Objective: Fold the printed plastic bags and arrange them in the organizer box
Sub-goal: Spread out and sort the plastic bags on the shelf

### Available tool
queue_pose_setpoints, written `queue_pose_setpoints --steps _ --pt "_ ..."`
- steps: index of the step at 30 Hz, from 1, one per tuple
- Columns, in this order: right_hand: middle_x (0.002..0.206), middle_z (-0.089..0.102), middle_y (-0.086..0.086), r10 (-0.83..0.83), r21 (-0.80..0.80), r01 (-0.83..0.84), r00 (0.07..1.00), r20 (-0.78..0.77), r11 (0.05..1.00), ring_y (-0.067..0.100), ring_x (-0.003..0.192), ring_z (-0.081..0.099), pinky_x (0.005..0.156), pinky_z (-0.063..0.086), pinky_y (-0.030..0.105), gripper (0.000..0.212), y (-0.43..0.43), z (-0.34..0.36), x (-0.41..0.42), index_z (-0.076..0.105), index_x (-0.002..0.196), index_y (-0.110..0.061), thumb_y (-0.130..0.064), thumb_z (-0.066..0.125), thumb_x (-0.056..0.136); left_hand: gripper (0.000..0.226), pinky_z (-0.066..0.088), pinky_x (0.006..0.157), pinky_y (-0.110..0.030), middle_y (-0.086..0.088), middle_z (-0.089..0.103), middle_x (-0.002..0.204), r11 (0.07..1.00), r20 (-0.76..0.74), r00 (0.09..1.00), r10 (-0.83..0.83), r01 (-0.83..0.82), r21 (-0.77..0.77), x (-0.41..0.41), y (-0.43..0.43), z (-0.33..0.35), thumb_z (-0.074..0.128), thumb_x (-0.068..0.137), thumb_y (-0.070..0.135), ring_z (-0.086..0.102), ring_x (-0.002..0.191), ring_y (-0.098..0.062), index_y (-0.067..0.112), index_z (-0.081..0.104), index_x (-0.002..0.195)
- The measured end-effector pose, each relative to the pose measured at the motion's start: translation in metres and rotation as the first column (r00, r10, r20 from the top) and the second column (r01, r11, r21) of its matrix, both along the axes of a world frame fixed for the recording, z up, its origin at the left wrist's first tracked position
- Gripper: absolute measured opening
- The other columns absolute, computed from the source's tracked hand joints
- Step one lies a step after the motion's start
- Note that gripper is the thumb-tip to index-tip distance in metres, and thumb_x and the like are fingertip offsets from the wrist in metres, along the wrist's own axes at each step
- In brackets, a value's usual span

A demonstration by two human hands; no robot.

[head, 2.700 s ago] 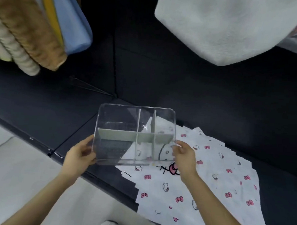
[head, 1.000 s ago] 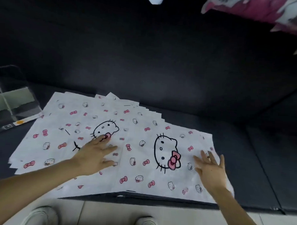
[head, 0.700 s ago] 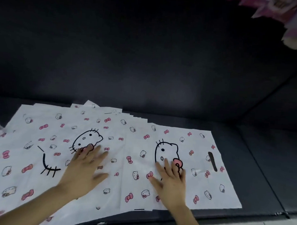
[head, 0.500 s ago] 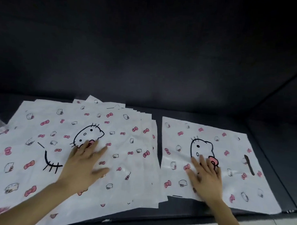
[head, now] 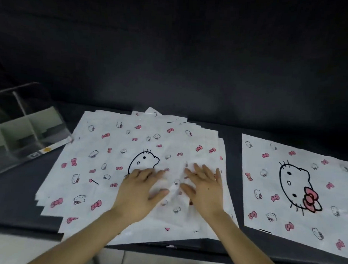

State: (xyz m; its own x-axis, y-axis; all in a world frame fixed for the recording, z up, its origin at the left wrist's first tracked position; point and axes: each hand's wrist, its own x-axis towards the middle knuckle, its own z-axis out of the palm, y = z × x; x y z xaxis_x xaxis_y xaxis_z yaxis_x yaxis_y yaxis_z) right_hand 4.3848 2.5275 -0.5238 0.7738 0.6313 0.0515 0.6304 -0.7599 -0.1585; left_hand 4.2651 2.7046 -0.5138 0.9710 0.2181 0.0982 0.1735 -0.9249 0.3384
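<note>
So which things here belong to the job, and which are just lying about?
In the job: stack of printed bags; single bag apart on the right; organizer box; left hand and right hand, flat on the stack.
Just there: dark surface; pale floor.

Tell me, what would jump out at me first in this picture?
A fanned stack of white bags printed with cat faces and pink bows fills the middle, with the left hand and right hand pressed flat on it. A single bag lies apart to the right, and a clear organizer box stands far left.
</note>
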Motion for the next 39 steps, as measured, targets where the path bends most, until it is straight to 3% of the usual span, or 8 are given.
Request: queue_pose_setpoints --steps 8,14,17,20,26,30,34,39 --pt "0.110 0.071 -0.001 0.089 0.182 -0.088 0.996 0.005 0.979 0.031 0.106 0.065 0.106 0.034 0.048 0.044 0.014 -0.005 0.007 0.077 0.095 -0.028 -0.050 0.040 0.090 0.074 0.050 0.091 -0.050 -0.011 0.062 0.127 0.976 -0.030 0.994 0.106 -0.098 0.196 -0.039 0.095 -0.016 0.018 0.096 0.064 0.059 0.115 -0.037 0.014 0.067 0.120" --pt "0.114 0.069 0.004 0.231 0.217 -0.229 0.973 0.015 0.949 0.032 0.104 0.066 0.094 0.048 0.051 0.055 0.057 0.029 -0.004 0.077 0.096 -0.027 -0.052 0.028 0.099 0.038 0.042 0.080 -0.030 0.006 0.073 0.095 0.963 0.189 0.969 0.157 -0.193 0.188 -0.080 0.122 -0.022 0.048 0.084 0.045 0.067 0.078 -0.023 0.021 0.077 0.091" --pt "0.124 0.057 -0.022 0.290 0.379 -0.202 0.938 -0.190 0.903 0.000 0.109 0.059 0.093 0.045 0.016 0.022 0.088 0.057 -0.017 0.070 0.103 -0.041 -0.041 0.052 0.091 0.038 0.040 0.084 -0.028 0.009 0.073 0.087 0.959 0.365 0.909 0.201 -0.258 0.114 -0.096 0.136 -0.008 0.046 0.093 0.041 0.066 0.076 -0.018 0.020 0.077 0.087" --pt "0.118 0.049 -0.036 0.342 0.495 -0.148 0.880 -0.329 0.856 -0.027 0.110 0.042 0.095 0.034 0.001 0.025 0.120 0.087 -0.024 0.059 0.104 -0.053 -0.038 0.057 0.084 0.025 0.044 0.094 -0.038 0.007 0.074 0.094 0.927 0.509 0.828 0.237 -0.350 0.137 -0.114 0.158 0.030 0.057 0.089 0.034 0.065 0.086 -0.014 0.019 0.077 0.094" --pt "0.119 0.061 -0.020 0.482 0.649 -0.130 0.779 -0.400 0.749 -0.016 0.111 0.051 0.093 0.039 0.005 0.027 0.233 0.117 -0.035 0.066 0.118 -0.022 -0.017 0.058 0.093 0.020 0.038 0.100 -0.057 -0.004 0.072 0.105 0.731 0.659 0.672 0.336 -0.628 0.268 -0.152 0.227 0.091 0.064 0.089 0.025 0.068 0.093 -0.027 0.014 0.075 0.100" --pt "0.127 0.062 0.000 0.483 0.612 -0.177 0.789 -0.380 0.771 0.010 0.117 0.056 0.101 0.040 0.019 0.030 0.327 0.105 -0.048 0.062 0.125 -0.010 -0.013 0.055 0.096 0.042 0.017 0.110 -0.064 -0.020 0.057 0.132 0.617 0.486 0.650 0.585 -0.745 0.253 -0.155 0.271 0.084 0.055 0.090 0.032 0.049 0.122 -0.044 0.014 0.060 0.127" --pt "0.144 0.048 0.005 0.407 0.473 -0.189 0.813 -0.416 0.861 0.018 0.131 0.045 0.107 0.031 0.022 0.038 0.378 0.084 -0.057 0.053 0.135 -0.012 -0.018 0.052 0.098 0.059 0.018 0.109 -0.066 -0.020 0.045 0.143 0.796 0.117 0.841 0.528 -0.538 0.277 -0.130 0.280 0.052 0.023 0.097 0.056 0.036 0.133 -0.048 0.023 0.051 0.137" --pt "0.156 0.027 -0.001 0.332 0.252 -0.267 0.905 -0.266 0.930 0.019 0.143 0.026 0.112 0.027 0.030 0.052 0.334 0.070 -0.040 0.035 0.147 -0.024 -0.032 0.051 0.098 0.089 0.013 0.110 -0.066 -0.015 0.033 0.152 0.844 -0.130 0.850 0.510 -0.465 0.269 -0.115 0.284 0.012 -0.009 0.086 0.071 0.021 0.141 -0.045 0.030 0.044 0.143"
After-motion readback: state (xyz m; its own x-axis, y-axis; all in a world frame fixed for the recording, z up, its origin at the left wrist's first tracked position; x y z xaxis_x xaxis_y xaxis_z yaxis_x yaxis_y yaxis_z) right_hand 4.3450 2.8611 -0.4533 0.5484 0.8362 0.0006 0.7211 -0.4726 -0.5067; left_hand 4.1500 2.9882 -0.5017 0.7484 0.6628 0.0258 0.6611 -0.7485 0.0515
